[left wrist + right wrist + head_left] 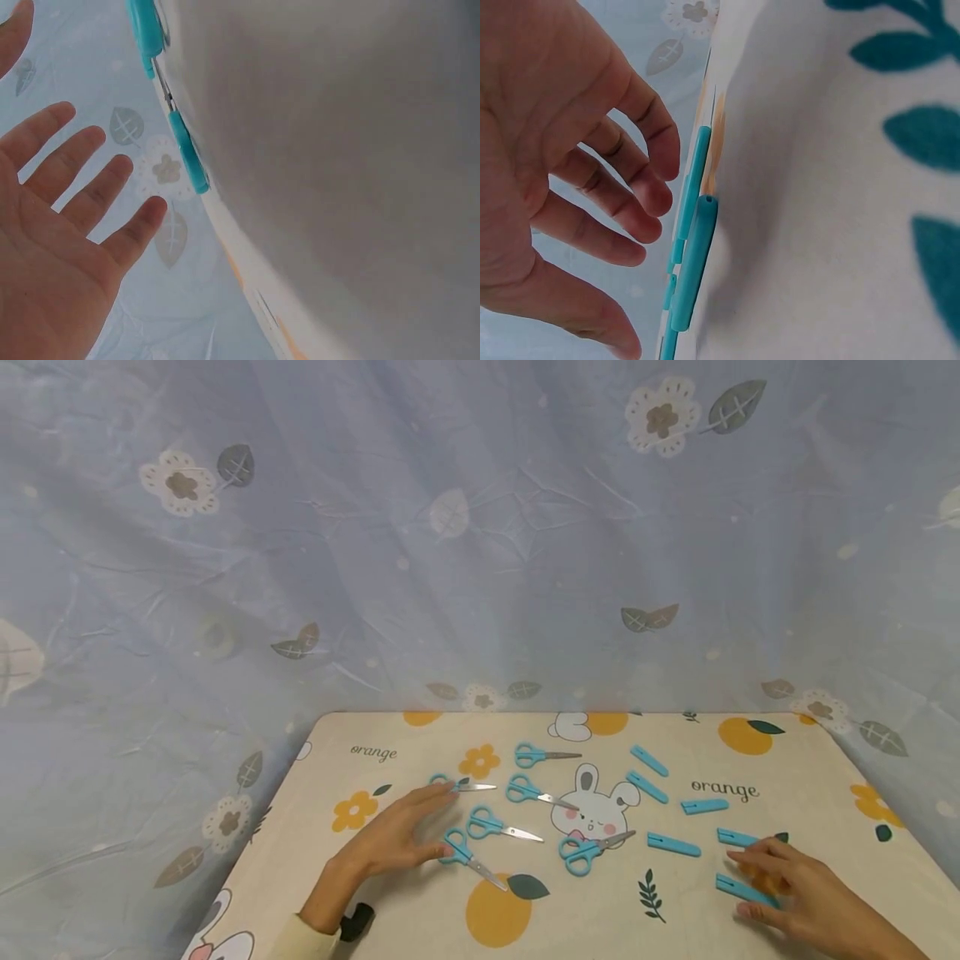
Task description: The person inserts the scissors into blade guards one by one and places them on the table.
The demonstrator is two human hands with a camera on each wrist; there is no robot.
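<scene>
Several small scissors with light blue handles lie on the table's left and middle. My left hand (401,833), fingers spread, hovers beside the nearest scissors (471,860) and partly hides the handle of another pair of scissors (474,787). In the left wrist view the palm of the left hand (64,255) shows with nothing in it. To the right lie several light blue scissor blade covers. The right hand (798,893), fingers loosely bent, is over the front cover (738,887) and overlaps another cover (731,836). The right wrist view shows a gap between those fingers and the cover (696,262).
More scissors (525,756) lie toward the back, and one pair (581,853) sits near the middle with its blades toward the covers (673,845). A printed cream cloth (600,918) covers the table. A blue-grey patterned curtain (480,593) hangs behind.
</scene>
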